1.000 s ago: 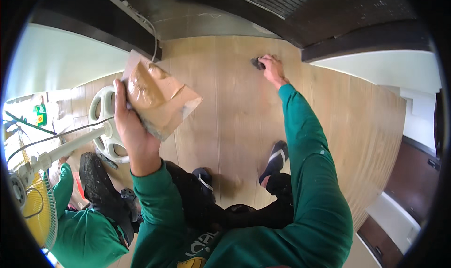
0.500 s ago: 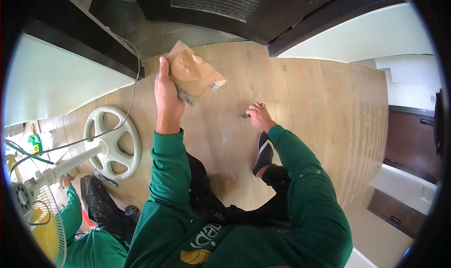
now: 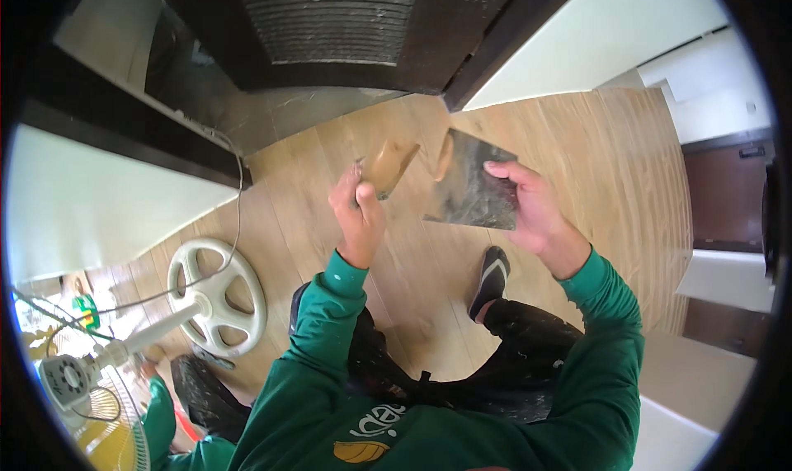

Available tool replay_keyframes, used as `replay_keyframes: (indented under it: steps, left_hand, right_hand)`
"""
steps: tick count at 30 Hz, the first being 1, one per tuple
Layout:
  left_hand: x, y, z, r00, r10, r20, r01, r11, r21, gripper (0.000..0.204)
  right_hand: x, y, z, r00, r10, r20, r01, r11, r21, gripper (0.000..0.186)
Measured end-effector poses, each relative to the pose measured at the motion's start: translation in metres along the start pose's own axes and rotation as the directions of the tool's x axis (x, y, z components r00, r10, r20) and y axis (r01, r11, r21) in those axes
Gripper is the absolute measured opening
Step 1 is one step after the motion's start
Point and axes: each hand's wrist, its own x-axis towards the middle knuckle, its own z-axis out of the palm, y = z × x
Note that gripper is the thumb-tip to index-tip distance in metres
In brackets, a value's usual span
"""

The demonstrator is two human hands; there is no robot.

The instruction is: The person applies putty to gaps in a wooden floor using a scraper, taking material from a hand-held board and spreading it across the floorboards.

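Raised since earlier, right hand (image 3: 538, 217) holds dark plate (image 3: 474, 189) by its edge, left hand (image 3: 360, 222) seemingly a tan-smeared scraper (image 3: 391, 166), floor (image 3: 422, 261) between.

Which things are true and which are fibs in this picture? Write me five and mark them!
1. The right hand holds a dark, square-cornered plate. True.
2. The left hand is empty. False: the left hand holds a tan-coated piece.
3. The pedestal fan's base is black and square. False: the pedestal fan's base is whitish and round, with spokes.
4. The dark door has a slatted panel. True.
5. The floor is carpet. False: the floor shows wood-look planks.
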Motion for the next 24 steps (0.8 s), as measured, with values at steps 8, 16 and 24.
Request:
replay_keyframes:
  steps: [8, 16, 24]
  left_hand:
    - [-0.012, 0.028, 0.032, 0.884, 0.369, 0.287, -0.331, 0.928, -0.172, 0.041]
    - [-0.024, -0.017, 0.050, 0.808, -0.566, 0.164, 0.529, 0.819, 0.221, 0.042]
    - [0.033, -0.033, 0.014, 0.444, -0.892, -0.086, 0.571, 0.356, -0.740, 0.058]
  right_hand:
    - [-0.020, 0.001, -0.009, 0.998, 0.053, 0.034, -0.056, 0.994, 0.096, 0.021]
    - [0.006, -0.032, -0.073, 0.989, -0.062, -0.136, 0.052, 0.996, -0.075, 0.028]
    - [0.143, 0.094, -0.225, 0.738, -0.529, 0.419, 0.355, -0.224, -0.908, 0.043]
